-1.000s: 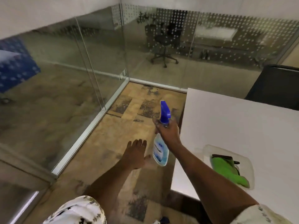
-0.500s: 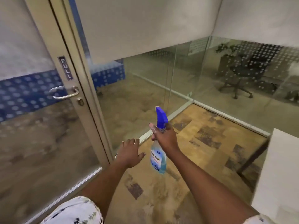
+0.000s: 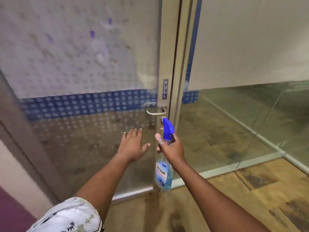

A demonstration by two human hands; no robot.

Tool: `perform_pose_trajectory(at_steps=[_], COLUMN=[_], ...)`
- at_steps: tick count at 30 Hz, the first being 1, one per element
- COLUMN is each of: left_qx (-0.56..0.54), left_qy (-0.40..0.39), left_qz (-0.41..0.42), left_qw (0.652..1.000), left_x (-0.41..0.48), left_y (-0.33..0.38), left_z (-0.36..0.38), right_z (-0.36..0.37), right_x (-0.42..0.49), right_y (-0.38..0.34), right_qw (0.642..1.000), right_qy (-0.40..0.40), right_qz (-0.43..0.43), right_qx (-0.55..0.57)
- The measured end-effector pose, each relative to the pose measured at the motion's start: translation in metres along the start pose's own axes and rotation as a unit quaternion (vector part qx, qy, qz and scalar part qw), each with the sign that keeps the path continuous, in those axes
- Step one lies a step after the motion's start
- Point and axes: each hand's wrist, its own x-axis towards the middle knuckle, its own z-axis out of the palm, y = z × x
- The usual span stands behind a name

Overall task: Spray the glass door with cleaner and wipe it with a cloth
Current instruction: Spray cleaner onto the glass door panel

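Facing the glass door (image 3: 87,67), cleaner in hand.

The door is filling my view ahead, dotted frosting and a blue band across it, its metal handle (image 3: 156,110) and a PULL sign (image 3: 165,89) on the frame edge. My right hand (image 3: 172,148) is gripping the spray bottle (image 3: 164,171) by its neck, blue nozzle up, just below that handle. My left hand (image 3: 133,144) is hovering empty, fingers spread, in front of the lower glass. A clear glass wall (image 3: 242,123) is standing to the right.
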Motion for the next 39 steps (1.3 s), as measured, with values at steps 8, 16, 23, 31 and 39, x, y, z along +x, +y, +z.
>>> perform_pose_trajectory(at_steps=[8, 16, 23, 31, 39], left_qx=[0.042, 0.116, 0.145, 0.152, 0.147], left_qy=[0.119, 0.240, 0.324, 0.400, 0.399], left_qz=[-0.086, -0.105, -0.103, -0.100, -0.114], left_qw=[0.988, 0.958, 0.929, 0.898, 0.898], left_x=[0.090, 0.151, 0.172, 0.147, 0.116], left_y=[-0.105, -0.179, -0.225, -0.264, -0.309], left_z=[-0.085, -0.181, -0.284, -0.377, -0.387], right_z=[0.109, 0.192, 0.248, 0.308, 0.369], right_x=[0.114, 0.204, 0.242, 0.229, 0.205], right_y=[-0.040, -0.123, -0.245, -0.359, -0.380], right_qw=[0.995, 0.985, 0.971, 0.961, 0.960], right_qy=[-0.078, -0.095, -0.054, -0.063, -0.091], right_qz=[-0.060, -0.138, -0.228, -0.270, -0.254], right_qx=[0.020, 0.051, 0.041, 0.001, -0.079])
